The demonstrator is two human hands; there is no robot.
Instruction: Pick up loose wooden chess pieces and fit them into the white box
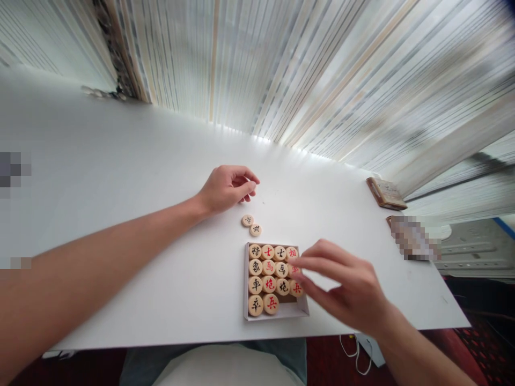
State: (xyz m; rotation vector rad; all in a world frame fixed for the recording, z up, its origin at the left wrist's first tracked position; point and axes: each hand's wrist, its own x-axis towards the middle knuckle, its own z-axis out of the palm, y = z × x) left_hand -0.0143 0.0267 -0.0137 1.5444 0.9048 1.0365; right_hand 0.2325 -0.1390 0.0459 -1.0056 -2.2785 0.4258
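Note:
A small white box [246, 311] near the table's front edge holds several round wooden chess pieces [268, 268] with red and black characters. My right hand [346, 289] reaches over the box's right side, its fingertips pinching a piece in the right column. Two loose pieces [251, 225] lie on the white table [140, 214] just beyond the box. My left hand [227, 187] rests farther back with fingers curled; I cannot make out anything inside them.
A brown box [385, 193] lies at the table's right edge, with a blurred object [414, 238] beside it. Striped curtains [281, 69] hang behind the table. White cables [356, 356] dangle under the front edge.

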